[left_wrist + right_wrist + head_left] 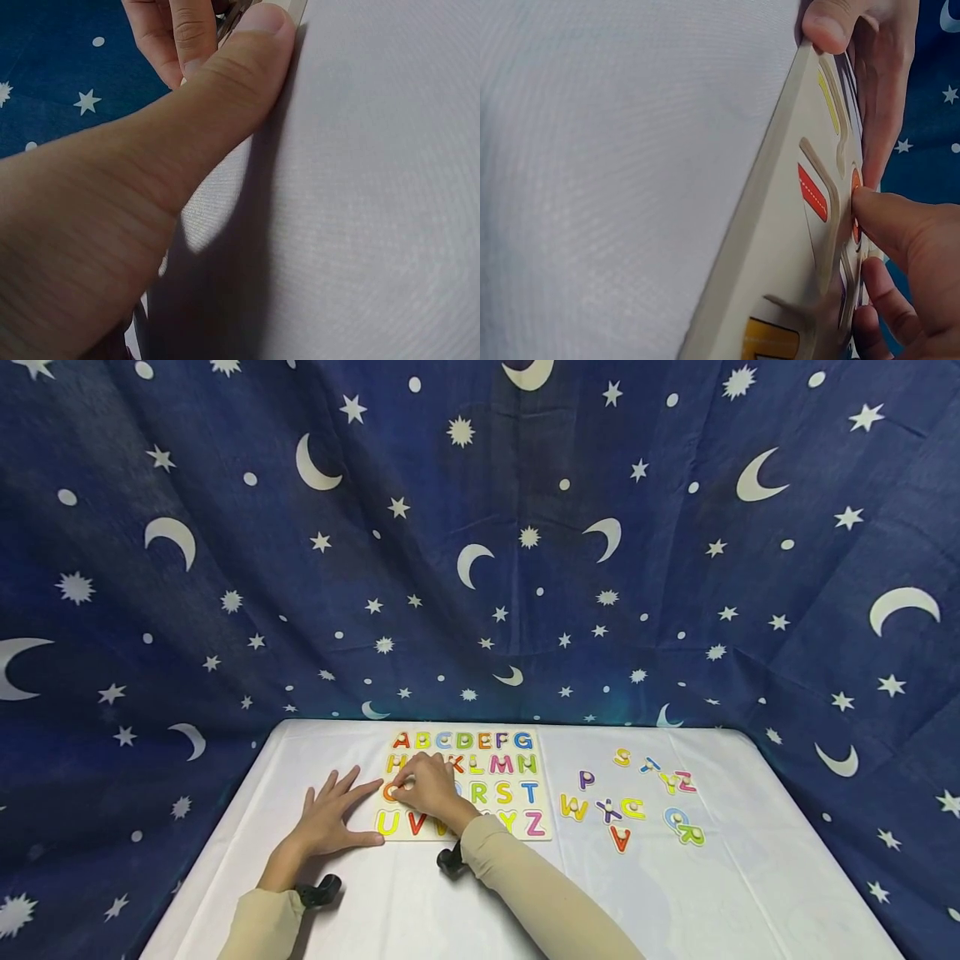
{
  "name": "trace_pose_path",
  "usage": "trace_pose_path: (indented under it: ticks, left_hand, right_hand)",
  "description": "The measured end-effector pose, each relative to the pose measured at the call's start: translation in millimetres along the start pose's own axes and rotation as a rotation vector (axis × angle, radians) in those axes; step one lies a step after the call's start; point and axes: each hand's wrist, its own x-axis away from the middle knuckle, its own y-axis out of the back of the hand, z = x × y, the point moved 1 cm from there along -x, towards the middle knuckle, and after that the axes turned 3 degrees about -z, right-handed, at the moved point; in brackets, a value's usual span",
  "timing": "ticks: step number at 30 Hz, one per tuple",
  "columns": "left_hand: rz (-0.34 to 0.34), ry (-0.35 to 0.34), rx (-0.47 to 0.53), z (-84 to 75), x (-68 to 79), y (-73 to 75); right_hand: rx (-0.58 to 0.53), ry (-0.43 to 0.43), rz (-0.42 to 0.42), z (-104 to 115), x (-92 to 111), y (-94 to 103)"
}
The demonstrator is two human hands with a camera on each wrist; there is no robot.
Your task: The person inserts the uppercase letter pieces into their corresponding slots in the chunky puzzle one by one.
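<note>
A wooden alphabet puzzle board (546, 810) lies at the middle of the table. My right hand (435, 787) reaches over its left part and pinches an orange letter O piece (856, 204) between thumb and fingers, at the left end of the third row. In the right wrist view the piece is right at the board's face. My left hand (330, 817) is spread out, with thumb (255, 45) and index fingertip at the board's left edge. Knobbed letters such as the red A (402, 741) and pink M (502, 765) sit in the upper two rows. My right hand hides some middle letters.
Right of the board, loose knobbed letters are scattered, among them a purple P (587, 779), orange W (573, 807), red A (620, 838) and green R (690, 834). A white cloth (750, 893) covers the table. Behind hangs a blue star-and-moon curtain (420, 568).
</note>
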Motion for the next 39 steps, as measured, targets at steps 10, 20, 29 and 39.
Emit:
trace_pose_path:
  ticks: [10,20,29,39]
  left_hand:
    - [-0.004,-0.006,0.004,-0.7,0.2,-0.2]
    - [-0.016,-0.018,0.008,-1.3,-0.6,-2.6]
    - [-0.028,-0.001,-0.003,2.6,-0.5,-3.2]
    - [-0.027,-0.002,0.001,3.4,-0.6,-4.3]
  right_hand:
    - [-0.004,0.052,0.036,-3.8,-1.5,2.3]
    - [-0.078,0.242,0.097,-16.7,-4.9,40.4]
    - [-0.042,0.260,0.047,-56.0,4.5,86.6]
    - [-0.236,0.128,-0.024,-117.1,30.9,129.9]
